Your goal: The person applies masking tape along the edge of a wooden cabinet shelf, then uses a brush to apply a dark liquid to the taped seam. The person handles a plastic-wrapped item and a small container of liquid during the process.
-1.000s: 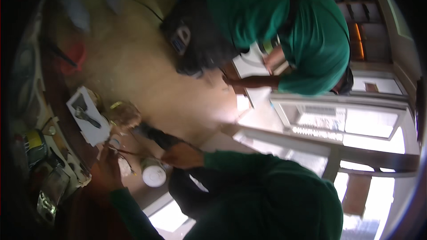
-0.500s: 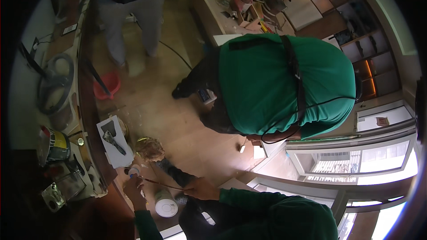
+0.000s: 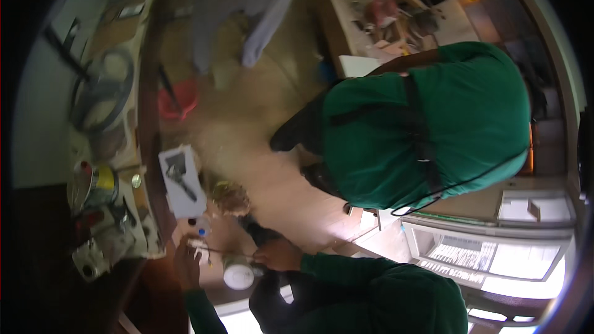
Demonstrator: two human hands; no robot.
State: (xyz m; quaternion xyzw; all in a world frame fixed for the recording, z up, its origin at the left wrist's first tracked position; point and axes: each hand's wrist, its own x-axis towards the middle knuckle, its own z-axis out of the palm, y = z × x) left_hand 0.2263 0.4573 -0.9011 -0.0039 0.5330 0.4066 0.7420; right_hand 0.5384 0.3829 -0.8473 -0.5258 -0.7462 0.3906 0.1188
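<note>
Strip of thin, reddish-brown material stretches between the two bare hands I watch over the head feed, just above a round, white-lidded tub. I see the right hand grasping its right end, fingers curled round it. The left hand is near the other end – blur smears its fingers, so I cannot tell whether they grip or merely touch.

Just beyond the left hand I make out a clear container with a blue spot. Past that, a white rectangular board carries a dark-handled flat tool, and a rough brown lump with a yellowish edge sits to its right on the floor. Farther off stands a red plastic basin. A co-worker in a green shirt with dark straps bends over on the right – well apart from both hands.
</note>
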